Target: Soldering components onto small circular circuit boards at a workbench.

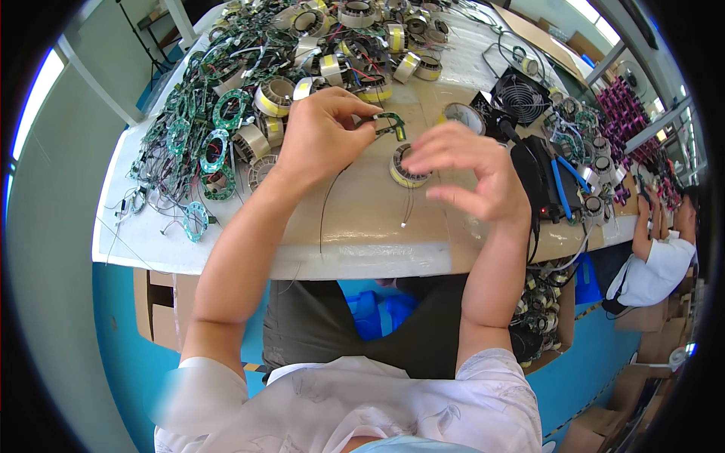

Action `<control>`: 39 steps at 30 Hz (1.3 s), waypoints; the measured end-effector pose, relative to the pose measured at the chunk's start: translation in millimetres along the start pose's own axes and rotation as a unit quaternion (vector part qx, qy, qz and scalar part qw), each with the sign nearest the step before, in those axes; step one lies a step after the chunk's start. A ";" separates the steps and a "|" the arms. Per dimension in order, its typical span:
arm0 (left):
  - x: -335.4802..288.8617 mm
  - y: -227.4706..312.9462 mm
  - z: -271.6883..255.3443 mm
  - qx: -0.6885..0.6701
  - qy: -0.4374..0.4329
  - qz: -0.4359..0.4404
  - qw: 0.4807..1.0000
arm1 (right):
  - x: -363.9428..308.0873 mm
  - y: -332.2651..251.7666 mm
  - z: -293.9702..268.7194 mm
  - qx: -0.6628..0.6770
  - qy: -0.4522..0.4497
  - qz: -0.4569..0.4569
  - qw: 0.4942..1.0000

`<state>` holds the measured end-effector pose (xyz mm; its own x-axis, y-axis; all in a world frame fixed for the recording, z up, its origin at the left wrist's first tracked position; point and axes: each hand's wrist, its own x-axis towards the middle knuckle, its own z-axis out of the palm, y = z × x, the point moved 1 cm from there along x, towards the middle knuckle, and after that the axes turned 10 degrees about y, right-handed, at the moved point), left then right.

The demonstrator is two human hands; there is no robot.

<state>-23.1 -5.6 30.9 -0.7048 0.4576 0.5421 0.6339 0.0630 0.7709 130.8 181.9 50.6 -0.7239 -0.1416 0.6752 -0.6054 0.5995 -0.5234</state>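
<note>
My left hand (321, 136) pinches a small curved green circuit board (400, 132) between thumb and fingers, above the table's middle. A thin dark wire (323, 215) hangs below that hand toward the table's front edge. Slightly blurred, my right hand (483, 170) hovers with its fingers apart and nothing in them. Under its fingertips a ring-shaped motor coil (408, 178) with a yellow band lies on the brown board surface; the fingers hide part of it. From this coil a short pair of leads (408, 208) with a small white connector runs toward me.
Ring-shaped green boards (232, 109), coils (274, 97) and tangled wires heap up at the left and back. A black fan (522, 97) and a black box (540, 177) with blue-handled pliers (560, 190) stand right. Another person (653, 264) sits at the far right.
</note>
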 end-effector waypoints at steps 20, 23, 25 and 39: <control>-1.3 -6.2 9.2 0.027 0.006 0.022 0.999 | -0.8 -9.0 18.5 -0.017 -0.054 0.014 0.998; -0.5 -4.7 11.7 0.022 -0.002 0.014 1.000 | -2.7 -5.4 27.0 -0.021 -0.074 0.017 0.997; -0.7 -5.2 12.2 0.023 -0.006 0.011 1.000 | -2.2 1.6 31.1 -0.009 -0.063 0.030 0.997; -4.2 -5.2 14.8 0.021 -0.015 0.065 0.998 | 4.3 13.2 68.8 -0.172 0.246 0.135 0.944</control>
<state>-18.7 5.3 19.7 -0.6066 0.4914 0.6249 0.7321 0.0390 0.6801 97.0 135.0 10.9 -0.5430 0.3852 0.7462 -0.2164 0.7944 -0.5676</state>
